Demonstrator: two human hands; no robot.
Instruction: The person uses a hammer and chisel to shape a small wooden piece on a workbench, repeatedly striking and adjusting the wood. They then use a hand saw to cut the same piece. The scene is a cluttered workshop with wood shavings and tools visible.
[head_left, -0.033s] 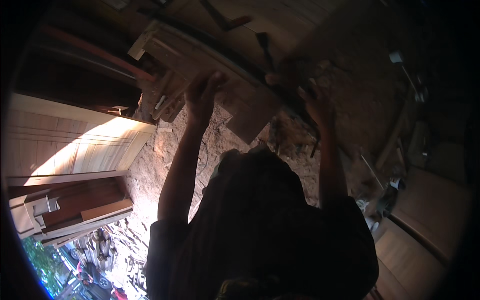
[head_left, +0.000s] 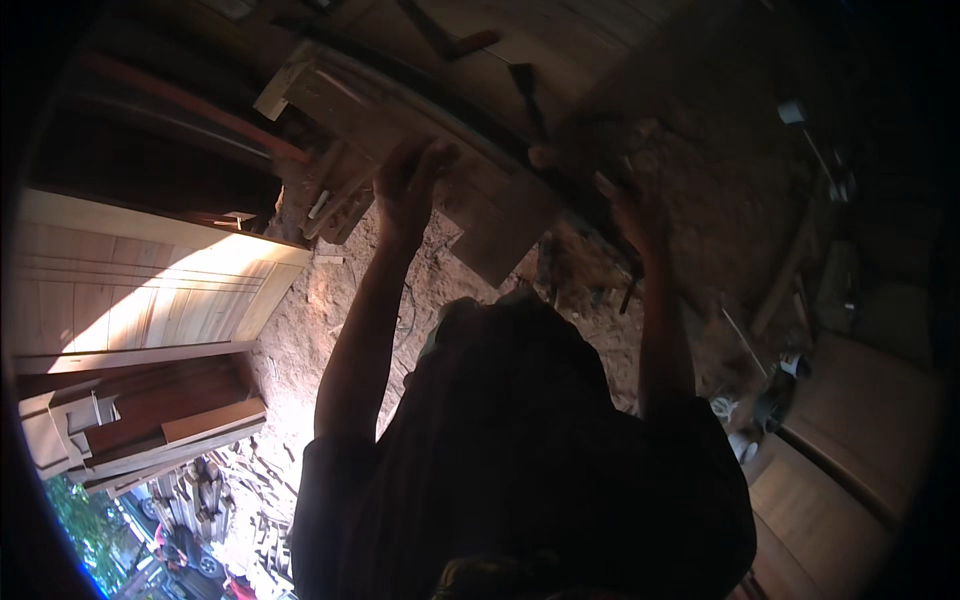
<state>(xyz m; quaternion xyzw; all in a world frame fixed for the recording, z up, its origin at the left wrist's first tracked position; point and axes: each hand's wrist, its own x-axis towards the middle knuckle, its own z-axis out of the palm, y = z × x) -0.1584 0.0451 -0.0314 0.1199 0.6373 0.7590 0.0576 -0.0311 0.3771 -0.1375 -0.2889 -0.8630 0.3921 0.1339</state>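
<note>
My left hand (head_left: 404,192) is over the near edge of a pale wooden board (head_left: 345,112) that lies along a dark-edged bench. Its thumb and fingers are apart, and I see nothing held in them. Beyond the bench's right end, my right hand (head_left: 637,218) is in deep shadow with its fingers pointing toward the bench edge; they look stretched out, with no object visible in them. Between the hands, a squarish wooden piece (head_left: 497,245) juts toward me from the bench. The shadow hides much of the fingertips.
A saw-like tool with an orange-brown handle (head_left: 474,43) lies on the far surface, and a dark brush-like tool (head_left: 527,95) is nearer. Panelled wooden doors (head_left: 150,290) stand at left. Scrap wood (head_left: 200,500) is piled at lower left. Flat boards (head_left: 860,400) lie at right.
My left hand has shifted very slightly to the right. The fingers of my right hand look a little closer together. The board and tools have stayed put.
</note>
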